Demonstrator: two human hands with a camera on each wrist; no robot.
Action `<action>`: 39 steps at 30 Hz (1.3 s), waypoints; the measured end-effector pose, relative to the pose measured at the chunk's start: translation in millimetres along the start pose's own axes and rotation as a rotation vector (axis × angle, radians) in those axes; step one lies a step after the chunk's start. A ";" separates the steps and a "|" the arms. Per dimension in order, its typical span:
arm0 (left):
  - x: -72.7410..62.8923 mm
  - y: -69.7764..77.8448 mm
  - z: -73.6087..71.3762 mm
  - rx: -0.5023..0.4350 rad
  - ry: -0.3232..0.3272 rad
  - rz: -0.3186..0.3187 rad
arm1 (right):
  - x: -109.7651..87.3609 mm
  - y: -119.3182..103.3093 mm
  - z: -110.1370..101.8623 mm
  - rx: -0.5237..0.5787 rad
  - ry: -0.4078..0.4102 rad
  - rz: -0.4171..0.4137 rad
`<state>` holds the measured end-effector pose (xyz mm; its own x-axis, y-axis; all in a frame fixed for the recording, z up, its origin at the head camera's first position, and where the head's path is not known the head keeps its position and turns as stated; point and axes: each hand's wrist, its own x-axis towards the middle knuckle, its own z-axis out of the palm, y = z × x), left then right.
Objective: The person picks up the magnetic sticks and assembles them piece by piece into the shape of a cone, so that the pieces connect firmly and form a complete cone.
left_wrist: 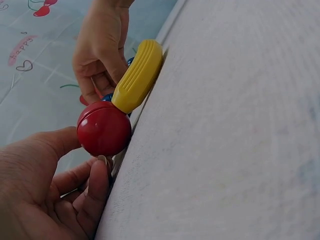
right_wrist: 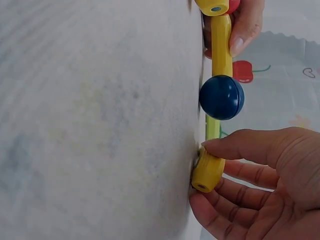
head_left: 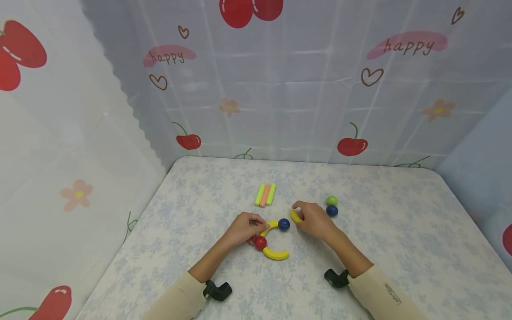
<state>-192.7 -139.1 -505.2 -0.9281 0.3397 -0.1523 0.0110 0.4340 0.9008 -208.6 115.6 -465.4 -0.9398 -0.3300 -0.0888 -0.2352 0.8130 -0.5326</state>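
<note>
My left hand (head_left: 246, 229) grips a yellow curved rod (head_left: 272, 224) in the head view. A blue ball (head_left: 284, 224) is joined to that rod's right end. At its other end sits a red ball (head_left: 260, 242), from which a second yellow curved rod (head_left: 277, 254) bends toward the right. The left fingers come up close behind the red ball (left_wrist: 104, 129) in the left wrist view. To the right of the blue ball, my right hand (head_left: 314, 220) pinches a separate yellow curved rod (right_wrist: 209, 171) between thumb and fingers, just apart from the ball.
Beyond the hands lie two yellow-green sticks (head_left: 260, 194) with an orange stick (head_left: 266, 196) between them. A green ball (head_left: 332, 201) and another blue ball (head_left: 332, 210) rest beside the right hand. The table (head_left: 208, 191) has a pale floral cloth and curtains behind it.
</note>
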 end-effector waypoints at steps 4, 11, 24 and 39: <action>0.2 -0.7 0.3 -0.007 0.000 0.003 | -6.9 0.7 -4.0 0.043 -0.013 0.012; -0.4 -0.4 -0.7 -0.001 0.005 0.013 | -16.4 6.6 -8.9 0.078 -0.023 -0.013; 0.7 -2.3 -0.3 -0.016 0.011 0.007 | -22.9 11.9 -10.0 0.136 0.066 -0.044; 3.1 -4.7 -0.1 -0.016 0.026 0.008 | -20.0 12.4 -4.3 0.198 0.063 0.020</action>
<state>-195.6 -140.2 -509.9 -0.9374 0.3209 -0.1350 0.0123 0.4181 0.9083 -193.8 134.4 -466.6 -0.9589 -0.2790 -0.0519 -0.1685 0.7070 -0.6869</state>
